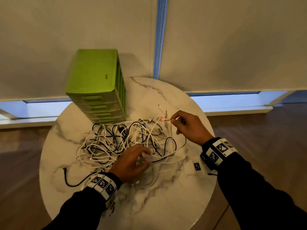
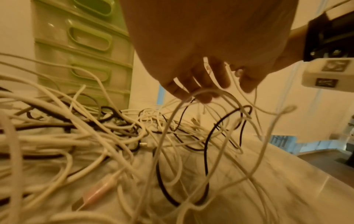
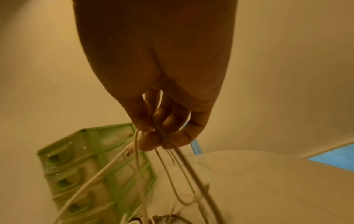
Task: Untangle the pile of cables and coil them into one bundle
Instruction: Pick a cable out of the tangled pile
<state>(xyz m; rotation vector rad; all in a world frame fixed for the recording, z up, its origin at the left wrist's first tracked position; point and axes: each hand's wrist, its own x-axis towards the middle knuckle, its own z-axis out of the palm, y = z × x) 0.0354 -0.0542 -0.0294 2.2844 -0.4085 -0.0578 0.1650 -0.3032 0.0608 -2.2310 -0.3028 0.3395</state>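
A tangled pile of white and black cables lies on the round marble table. My left hand reaches into the near side of the pile, its curled fingers hooked round several white cable loops. My right hand is raised at the far right of the pile and pinches a few white cable strands near their plug ends, which hang down to the table.
A green plastic drawer unit stands at the table's back left, close behind the pile. One black cable end trails to the front left. White blinds and a window sill run behind the table.
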